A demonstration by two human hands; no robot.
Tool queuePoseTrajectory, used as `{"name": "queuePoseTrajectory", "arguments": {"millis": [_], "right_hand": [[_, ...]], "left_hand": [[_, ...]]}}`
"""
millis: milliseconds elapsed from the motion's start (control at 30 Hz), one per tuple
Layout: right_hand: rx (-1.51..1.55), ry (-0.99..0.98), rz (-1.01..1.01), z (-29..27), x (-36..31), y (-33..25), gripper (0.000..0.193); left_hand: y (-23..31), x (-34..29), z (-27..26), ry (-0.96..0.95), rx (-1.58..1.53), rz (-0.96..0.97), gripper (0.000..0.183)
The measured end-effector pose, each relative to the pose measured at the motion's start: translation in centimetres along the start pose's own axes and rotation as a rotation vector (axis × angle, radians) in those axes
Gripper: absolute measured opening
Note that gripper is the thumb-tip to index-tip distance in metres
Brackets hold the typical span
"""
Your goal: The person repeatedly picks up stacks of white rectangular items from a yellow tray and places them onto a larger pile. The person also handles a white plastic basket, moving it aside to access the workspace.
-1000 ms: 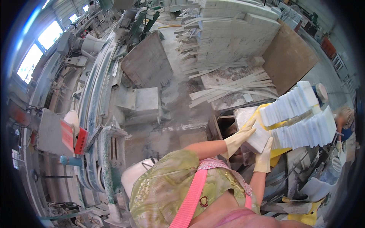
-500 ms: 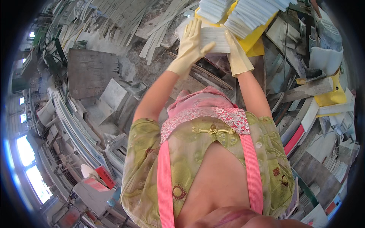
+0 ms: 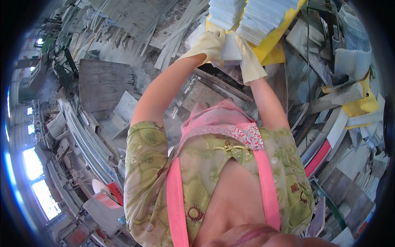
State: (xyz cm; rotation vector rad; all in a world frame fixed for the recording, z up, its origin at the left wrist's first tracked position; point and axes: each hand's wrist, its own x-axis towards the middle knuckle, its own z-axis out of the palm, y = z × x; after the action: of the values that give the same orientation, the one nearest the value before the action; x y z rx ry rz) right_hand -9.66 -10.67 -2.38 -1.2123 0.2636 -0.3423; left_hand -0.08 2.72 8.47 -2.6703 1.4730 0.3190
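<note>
Cream rubber gloves cover both hands. A small bundle of white flat strips [image 3: 231, 50] lies between them at the upper middle. My left hand [image 3: 210, 46] is curled at the bundle's left end, its fingertips turned in and partly hidden. Along the right end presses my right hand [image 3: 249, 59], fingers pointing away and the thumb side against the strips. Just beyond are two stacks of similar white strips, a left stack [image 3: 225, 14] and a right stack [image 3: 265, 20], resting on a yellow sheet [image 3: 272, 50].
Long grey offcut strips [image 3: 166, 51] are strewn at the far left. A dark worn board [image 3: 105, 84] lies left of my arm. At the right stand a whitish bucket [image 3: 353, 64], a stone beam [image 3: 335, 99] and another yellow sheet [image 3: 362, 103]. Thin planks [image 3: 224, 84] lie below the bundle.
My left hand has gone from flat with fingers spread to curled at the bundle's end. Both hands stay around the strips, and the view has shifted slightly.
</note>
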Motion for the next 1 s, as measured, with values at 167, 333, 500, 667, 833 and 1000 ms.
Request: {"name": "queuePoseTrajectory", "arguments": {"millis": [167,333,500,667,833,1000], "right_hand": [[0.043,-0.043,0.068,-0.4,1.4,0.3,0.054],[0.15,-0.028,0.159,-0.5,2.3,1.2,0.051],[-0.324,0.041,-0.264,-0.8,1.2,3.1,0.055],[-0.031,-0.095,-0.173,-0.4,0.7,2.3,0.054],[-0.114,-0.057,-0.102,0.0,0.7,-0.4,0.048],[-0.074,-0.066,-0.003,0.0,0.7,-0.5,0.054]], "left_hand": [[0.0,0.8,-1.4,-0.043,0.053,0.03,0.113],[-0.6,1.0,-1.2,-0.003,0.006,0.044,0.114],[-0.5,0.6,1.0,0.023,-0.001,0.001,0.143],[0.3,1.9,1.2,0.048,0.193,0.01,0.145],[1.2,2.7,-0.5,-0.188,0.232,-0.026,0.14],[1.0,1.8,-1.0,-0.051,0.144,0.024,0.121]]}}
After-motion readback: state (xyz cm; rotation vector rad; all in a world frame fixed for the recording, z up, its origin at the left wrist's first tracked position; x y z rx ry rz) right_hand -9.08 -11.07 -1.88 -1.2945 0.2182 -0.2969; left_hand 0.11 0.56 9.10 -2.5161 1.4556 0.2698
